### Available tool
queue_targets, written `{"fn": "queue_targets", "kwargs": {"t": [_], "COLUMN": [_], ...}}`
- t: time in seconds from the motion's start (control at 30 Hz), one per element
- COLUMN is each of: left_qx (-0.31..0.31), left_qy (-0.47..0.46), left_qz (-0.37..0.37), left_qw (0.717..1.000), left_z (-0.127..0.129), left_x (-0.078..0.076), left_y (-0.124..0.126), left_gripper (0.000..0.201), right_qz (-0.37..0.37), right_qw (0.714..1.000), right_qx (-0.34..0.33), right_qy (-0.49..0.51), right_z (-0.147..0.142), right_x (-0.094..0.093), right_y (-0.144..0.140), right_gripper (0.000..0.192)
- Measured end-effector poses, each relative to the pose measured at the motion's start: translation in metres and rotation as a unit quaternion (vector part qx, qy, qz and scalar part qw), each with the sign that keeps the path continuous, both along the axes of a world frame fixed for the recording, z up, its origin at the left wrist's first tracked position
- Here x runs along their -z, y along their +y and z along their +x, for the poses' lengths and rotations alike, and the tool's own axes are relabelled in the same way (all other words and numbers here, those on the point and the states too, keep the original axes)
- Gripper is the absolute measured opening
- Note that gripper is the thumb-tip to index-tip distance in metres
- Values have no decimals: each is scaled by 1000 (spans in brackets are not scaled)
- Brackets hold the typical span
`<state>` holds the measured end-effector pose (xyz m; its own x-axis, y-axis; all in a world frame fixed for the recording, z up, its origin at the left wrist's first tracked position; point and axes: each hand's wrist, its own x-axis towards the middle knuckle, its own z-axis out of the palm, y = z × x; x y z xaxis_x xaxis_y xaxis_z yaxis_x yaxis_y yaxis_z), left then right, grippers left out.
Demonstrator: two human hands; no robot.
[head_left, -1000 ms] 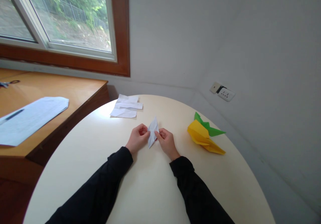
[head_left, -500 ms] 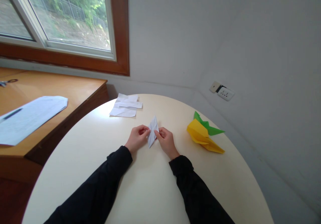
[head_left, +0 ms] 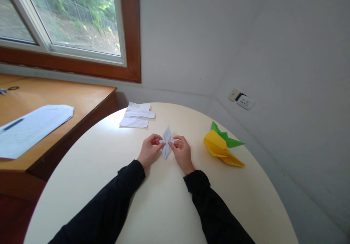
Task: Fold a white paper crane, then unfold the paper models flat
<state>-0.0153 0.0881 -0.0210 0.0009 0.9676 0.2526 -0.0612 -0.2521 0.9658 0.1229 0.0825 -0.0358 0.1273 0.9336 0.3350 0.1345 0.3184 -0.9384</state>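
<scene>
While both hands, left hand and right hand, pinch the white folded paper, it now spreads wider (flaps pulled apart), left of the yellow paper model.

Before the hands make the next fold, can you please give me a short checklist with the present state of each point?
1. Both hands grip the small white folded paper: ok, left hand and right hand pinch its two sides.
2. Paper is over the round cream table: ok.
3. Paper lies flat on the table: cannot tell.
4. Yellow folded paper and green folded paper are apart from the hands: ok.
5. White paper scraps are apart from the hands: ok.
</scene>
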Motion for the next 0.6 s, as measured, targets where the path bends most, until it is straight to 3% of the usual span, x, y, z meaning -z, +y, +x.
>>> {"fn": "queue_targets", "kwargs": {"t": [0.23,0.4,0.6], "left_qx": [4,12,125], "left_qy": [-119,-183,-226], "left_qz": [-47,-108,-147], "left_qw": [992,977,955], "left_z": [9,9,11], "left_x": [2,0,-1], "left_y": [-4,-7,-8], "left_gripper": [36,43,35], "right_qz": [45,21,2], "right_qw": [996,996,995], "right_qx": [77,72,53], "right_qy": [5,45,83], "right_z": [-7,-10,-11], "right_x": [-1,0,1], "right_y": [-2,-2,-2], "right_gripper": [22,21,21]}}
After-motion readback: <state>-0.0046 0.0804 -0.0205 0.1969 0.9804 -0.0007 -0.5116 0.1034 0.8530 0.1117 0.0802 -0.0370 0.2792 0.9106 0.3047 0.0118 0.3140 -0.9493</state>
